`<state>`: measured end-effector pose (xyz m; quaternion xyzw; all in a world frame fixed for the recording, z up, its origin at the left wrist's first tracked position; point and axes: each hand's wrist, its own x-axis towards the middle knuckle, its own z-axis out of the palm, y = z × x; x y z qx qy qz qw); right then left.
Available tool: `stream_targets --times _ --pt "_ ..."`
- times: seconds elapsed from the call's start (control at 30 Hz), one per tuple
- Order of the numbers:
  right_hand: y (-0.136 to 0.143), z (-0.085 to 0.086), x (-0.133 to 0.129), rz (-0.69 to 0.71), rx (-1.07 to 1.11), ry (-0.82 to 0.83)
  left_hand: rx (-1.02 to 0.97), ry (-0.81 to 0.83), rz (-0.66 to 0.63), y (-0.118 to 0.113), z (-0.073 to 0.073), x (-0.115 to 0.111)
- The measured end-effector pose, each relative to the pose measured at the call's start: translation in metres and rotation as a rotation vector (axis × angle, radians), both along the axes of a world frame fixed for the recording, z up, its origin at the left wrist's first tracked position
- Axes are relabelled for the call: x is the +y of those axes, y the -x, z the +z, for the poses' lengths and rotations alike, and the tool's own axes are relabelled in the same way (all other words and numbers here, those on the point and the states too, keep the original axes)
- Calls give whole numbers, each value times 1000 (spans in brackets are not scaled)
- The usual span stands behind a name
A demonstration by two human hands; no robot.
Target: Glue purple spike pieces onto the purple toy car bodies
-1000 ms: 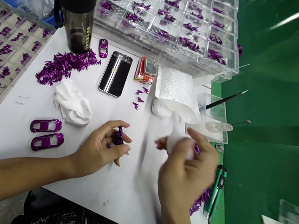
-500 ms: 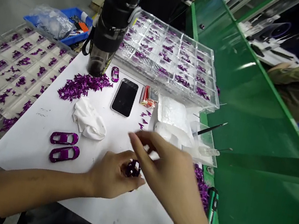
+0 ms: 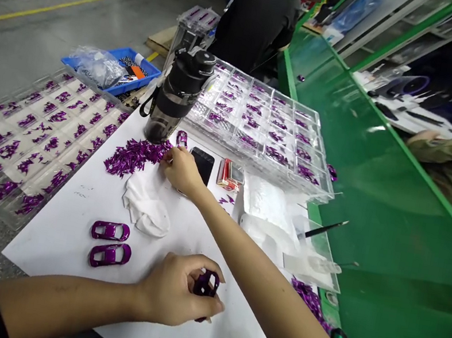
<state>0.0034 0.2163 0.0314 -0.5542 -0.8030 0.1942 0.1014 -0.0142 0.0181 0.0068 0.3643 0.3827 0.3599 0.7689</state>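
My left hand (image 3: 182,291) grips a dark purple toy car body (image 3: 206,284) between thumb and fingers, above the white sheet (image 3: 162,332). My right hand (image 3: 181,169) is at the right edge of a pile of small purple pieces (image 3: 131,158), fingertips pressed together; whatever they hold is too small to make out. Its wrist passes over the lower part of a black phone (image 3: 202,164). Two purple car bodies (image 3: 110,254) lie side by side at the left, below a crumpled white cloth (image 3: 145,207). Another small purple car (image 3: 182,138) stands beyond my right fingers.
A dark bottle (image 3: 178,93) stands behind the pile. Compartment trays of purple pieces lie at the left (image 3: 46,131) and back (image 3: 260,122). A red box (image 3: 227,174), white packet (image 3: 269,206) and black-handled tool (image 3: 326,228) are to the right. A person in black (image 3: 255,25) sits beyond.
My right hand has moved from beside the held car body, forward and left to the purple pile. My left hand still holds the car body. The camera view has shifted, with more of the background showing.
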Motion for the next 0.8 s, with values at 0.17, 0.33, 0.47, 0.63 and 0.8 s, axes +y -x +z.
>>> stream_targets --times 0.17,0.33,0.47,0.63,0.8 --pt "-9 8 -7 -85 132 30 -5 17 -2 2 2 0" --pt "-38 33 -45 -92 358 79 -119 106 31 0 -3 5" --pt "-79 47 -99 -151 707 110 -197 111 92 -2 -6 9" --pt "-126 38 -169 -462 859 181 -232 101 183 -1 -2 9" --pt "-144 12 -216 -627 787 61 -214 147 156 2 5 5"
